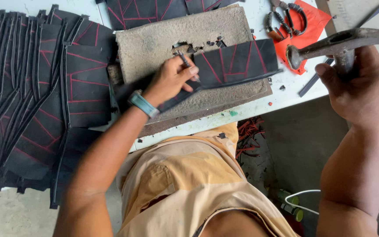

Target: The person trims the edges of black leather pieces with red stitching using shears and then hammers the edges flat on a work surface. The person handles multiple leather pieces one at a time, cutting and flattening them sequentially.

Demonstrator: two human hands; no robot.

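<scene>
The left hand (170, 80) pinches a punch (183, 59) upright on the black piece (237, 61); the right hand (359, 83), raised, grips a hammer (329, 44).

1 camera, worn on the person's head, looks steeply down from close range over the chest and both forearms. It faces the near edge of the bench (259, 103), with floor showing below; no other view shares the scene.

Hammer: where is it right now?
Head view, upper right: the hammer is raised in the right hand, above the orange sheet and scissors.
</scene>
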